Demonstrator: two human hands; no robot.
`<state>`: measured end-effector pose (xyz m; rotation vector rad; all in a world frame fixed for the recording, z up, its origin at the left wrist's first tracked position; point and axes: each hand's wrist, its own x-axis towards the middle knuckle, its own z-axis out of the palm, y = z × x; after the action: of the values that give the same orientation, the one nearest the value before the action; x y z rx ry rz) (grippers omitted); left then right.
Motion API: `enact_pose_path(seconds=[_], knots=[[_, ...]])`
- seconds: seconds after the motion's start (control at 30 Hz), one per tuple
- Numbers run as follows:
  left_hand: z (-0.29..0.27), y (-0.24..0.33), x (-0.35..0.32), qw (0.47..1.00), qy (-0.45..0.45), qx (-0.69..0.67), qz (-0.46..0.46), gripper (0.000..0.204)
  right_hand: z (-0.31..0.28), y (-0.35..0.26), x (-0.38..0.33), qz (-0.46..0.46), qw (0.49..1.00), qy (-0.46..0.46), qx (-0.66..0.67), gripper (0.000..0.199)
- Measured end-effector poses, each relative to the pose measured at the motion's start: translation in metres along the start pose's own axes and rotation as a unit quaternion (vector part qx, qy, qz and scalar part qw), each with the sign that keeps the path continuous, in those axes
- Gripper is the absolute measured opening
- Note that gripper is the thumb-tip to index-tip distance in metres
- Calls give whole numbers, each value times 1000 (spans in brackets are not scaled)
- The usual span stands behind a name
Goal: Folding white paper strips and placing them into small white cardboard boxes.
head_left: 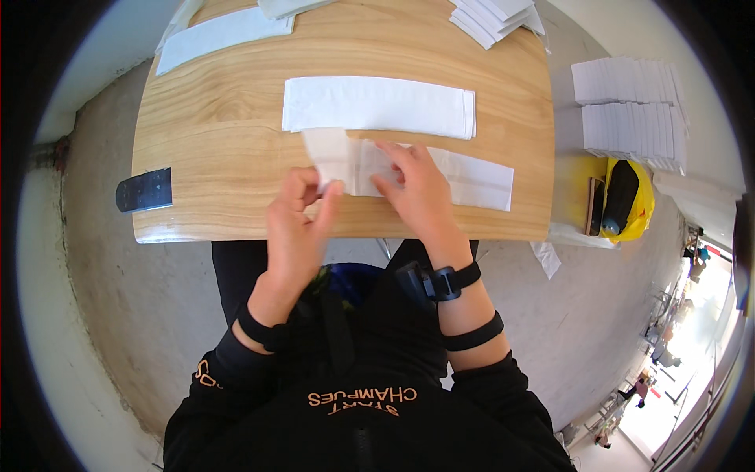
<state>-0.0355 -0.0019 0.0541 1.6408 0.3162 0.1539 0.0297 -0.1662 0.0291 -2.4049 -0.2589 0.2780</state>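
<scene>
A long white paper strip (pixel 484 182) lies near the table's front edge, its left end lifted and bent upward. My left hand (pixel 299 224) pinches that raised end between thumb and fingers. Over the middle of the same strip is my right hand (pixel 423 193), fingers spread and thumb apart, its fingertips at the paper. The raised flap is slightly blurred. Just beyond, a flat stack of similar white strips (pixel 377 104) rests on the wooden table (pixel 228 118).
A dark flat object (pixel 145 189) sits at the table's left edge. More white paper (pixel 224 41) lies far left, and a folded pile (pixel 491 20) far right. Beside the table stand stacked white papers (pixel 629 130) and a yellow bag (pixel 643 203) with a dark item inside.
</scene>
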Motion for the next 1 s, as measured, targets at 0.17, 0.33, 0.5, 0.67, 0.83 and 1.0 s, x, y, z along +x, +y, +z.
enact_pose_path(seconds=[0.17,0.33,0.5,0.67,0.83,1.0], knots=[[31,1,1,974,-26,180,132,18,-23,5,-10,110,963,58,238,33],[54,-3,-4,958,-93,231,143,17,-41,1,-23,175,875,49,450,45],[60,-12,-2,941,-135,266,158,20,-30,-1,-23,123,962,58,237,50],[60,-22,-1,936,-155,231,216,25,-20,21,-20,116,969,114,188,43],[42,-23,-2,921,-181,238,248,31,-22,22,-19,121,978,135,104,38],[23,-22,-2,906,-163,295,256,45,-23,23,-17,126,978,152,67,37]])
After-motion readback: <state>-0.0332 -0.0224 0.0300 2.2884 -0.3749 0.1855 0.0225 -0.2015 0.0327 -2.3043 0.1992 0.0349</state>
